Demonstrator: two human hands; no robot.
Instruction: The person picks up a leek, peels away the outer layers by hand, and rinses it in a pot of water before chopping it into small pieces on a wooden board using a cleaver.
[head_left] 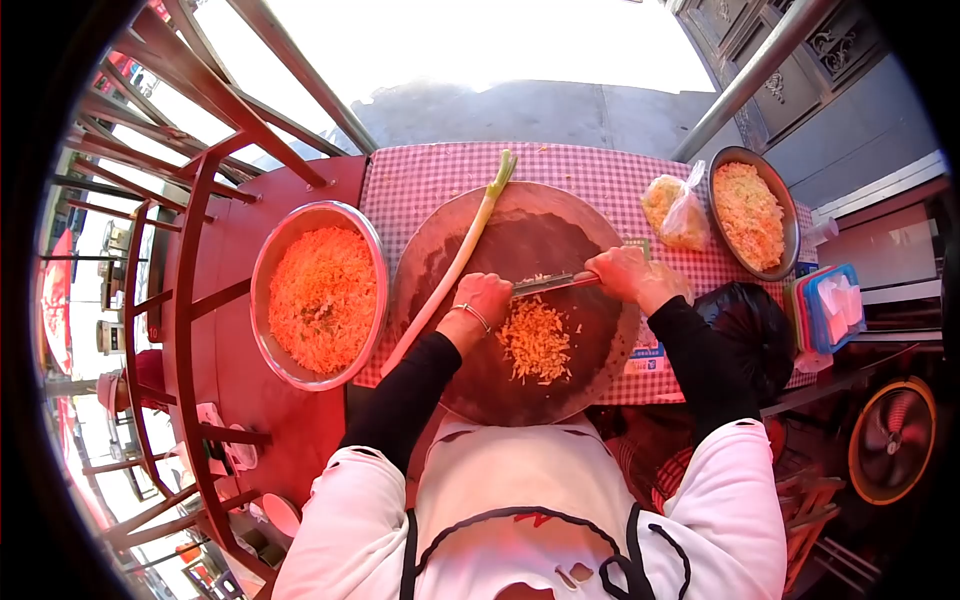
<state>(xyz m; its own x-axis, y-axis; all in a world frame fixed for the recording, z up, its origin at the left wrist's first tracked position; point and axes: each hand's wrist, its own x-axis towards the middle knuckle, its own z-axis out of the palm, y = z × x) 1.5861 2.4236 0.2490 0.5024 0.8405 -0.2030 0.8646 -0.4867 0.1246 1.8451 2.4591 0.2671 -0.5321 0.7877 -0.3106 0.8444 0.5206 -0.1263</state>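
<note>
A round chopping board (590,345) lies in front of me. My right hand (628,273) is closed around the handle of a knife (555,284), which is held level across the board. My left hand (482,298), with a bracelet at the wrist, is closed at the other end of the blade; its fingertips are partly hidden. Finely chopped pale orange bits (536,342) lie in a pile on the near side of the knife, and a few more show just beyond the blade. A long scallion (462,250) rests along the board's left side, its green end pointing away.
Left of the board stands a large metal bowl (383,290) of orange shreds. On the checked tablecloth (420,170) at right are a knotted plastic bag (675,212), a dark bowl (716,190) of chopped food, a black bag (750,335) and stacked plastic containers (835,300). A fan (893,440) stands lower right.
</note>
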